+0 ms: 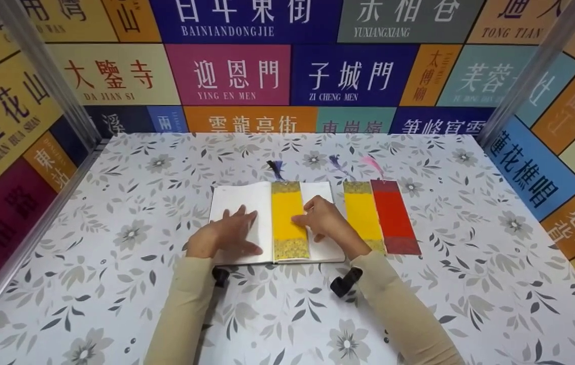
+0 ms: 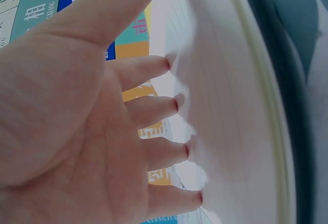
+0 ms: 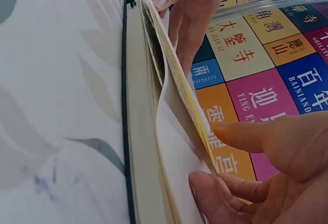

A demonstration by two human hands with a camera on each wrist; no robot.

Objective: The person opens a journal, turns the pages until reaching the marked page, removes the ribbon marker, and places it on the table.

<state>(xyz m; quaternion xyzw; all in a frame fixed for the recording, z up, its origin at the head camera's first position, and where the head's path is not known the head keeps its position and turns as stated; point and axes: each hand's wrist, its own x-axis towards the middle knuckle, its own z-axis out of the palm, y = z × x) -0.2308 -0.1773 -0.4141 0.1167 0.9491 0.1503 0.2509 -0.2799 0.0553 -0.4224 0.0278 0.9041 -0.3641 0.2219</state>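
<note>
An open notebook [image 1: 242, 196] with a dark cover lies on the table. A yellow bookmark [image 1: 286, 215] with patterned ends and a dark purple tassel rests along its middle, beside the fold. My left hand [image 1: 227, 234] presses the left page, fingers spread, their tips on the paper in the left wrist view. My right hand [image 1: 327, 219] pinches the bookmark's right edge between thumb and fingers. In the right wrist view that edge is lifted, and a page [image 3: 179, 147] bulges beneath it.
Right of the notebook lie a second yellow bookmark [image 1: 361, 210] and a red bookmark [image 1: 396, 215] with a pink tassel, side by side. A flower-patterned cloth [image 1: 130, 284] covers the table. Panels with printed characters [image 1: 229, 75] stand behind and at both sides.
</note>
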